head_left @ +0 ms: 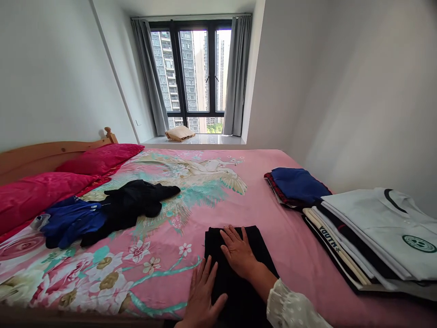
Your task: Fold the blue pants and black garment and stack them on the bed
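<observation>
A black folded garment [235, 291] lies on the pink flowered bedspread near the front edge of the bed. My right hand [239, 253] rests flat on its upper part, fingers spread, holding nothing. Along the garment's left edge lies my left hand [203, 294], its fingers stretched out and apart, the thumb over the black cloth. The garment's lower end runs out of the bottom of the view.
Right of the garment stand a tall stack of folded shirts [378, 232] and a smaller pile topped with blue cloth [300, 184]. Left lie crumpled black clothing [133, 202], blue clothing [73, 221] and red pillows [102, 159]. Beige cloth [180, 133] sits on the windowsill.
</observation>
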Demonstrator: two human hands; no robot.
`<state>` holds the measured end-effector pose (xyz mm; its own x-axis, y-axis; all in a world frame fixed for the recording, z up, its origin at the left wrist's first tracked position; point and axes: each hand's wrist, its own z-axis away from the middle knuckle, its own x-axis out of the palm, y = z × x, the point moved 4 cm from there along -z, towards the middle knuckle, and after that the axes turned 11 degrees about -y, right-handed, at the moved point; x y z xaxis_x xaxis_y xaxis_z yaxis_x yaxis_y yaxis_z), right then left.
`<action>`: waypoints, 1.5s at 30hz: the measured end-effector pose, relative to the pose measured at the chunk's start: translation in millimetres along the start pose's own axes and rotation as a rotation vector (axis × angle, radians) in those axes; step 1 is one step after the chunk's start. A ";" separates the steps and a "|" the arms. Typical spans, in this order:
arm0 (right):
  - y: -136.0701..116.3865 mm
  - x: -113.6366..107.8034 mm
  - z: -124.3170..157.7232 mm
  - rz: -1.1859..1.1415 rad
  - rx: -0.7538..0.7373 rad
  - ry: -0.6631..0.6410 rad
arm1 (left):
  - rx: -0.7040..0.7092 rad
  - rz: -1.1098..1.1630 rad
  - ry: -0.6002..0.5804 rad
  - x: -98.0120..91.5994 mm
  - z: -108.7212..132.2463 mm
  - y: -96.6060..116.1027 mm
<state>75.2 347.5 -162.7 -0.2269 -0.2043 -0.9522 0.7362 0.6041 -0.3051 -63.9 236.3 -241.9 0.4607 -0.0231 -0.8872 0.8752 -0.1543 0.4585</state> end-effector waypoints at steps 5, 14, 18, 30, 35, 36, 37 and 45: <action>-24.2 -7.0 44.6 -0.036 -0.064 -0.004 | 0.040 0.171 0.139 -41.3 -31.0 -3.7; -67.0 67.4 97.3 -0.234 -0.203 -0.266 | 0.022 -0.135 -0.288 -44.0 -132.5 15.6; -71.9 73.6 107.5 -0.271 -0.184 -0.287 | -0.035 -0.157 -0.299 -37.6 -140.2 13.1; 5.1 -18.1 49.6 -0.185 0.020 0.127 | -0.093 -0.250 -0.047 -30.5 -90.7 24.1; 49.2 15.3 31.4 -0.082 0.154 -0.123 | -0.173 -0.254 -0.079 -9.0 -86.9 7.4; 55.6 19.2 30.4 -0.087 0.196 -0.122 | -0.173 -0.259 -0.082 -7.5 -87.1 6.7; 59.8 21.8 29.8 -0.095 0.216 -0.117 | -0.171 -0.261 -0.085 -6.8 -87.1 6.6; 61.7 19.8 41.9 -0.148 0.137 -0.192 | -0.148 -0.244 -0.084 -8.0 -86.6 5.7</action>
<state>142.8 348.5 -199.8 -0.2230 -0.4331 -0.8733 0.7864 0.4496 -0.4237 -49.8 321.2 -227.8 0.2260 -0.0859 -0.9703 0.9733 -0.0203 0.2285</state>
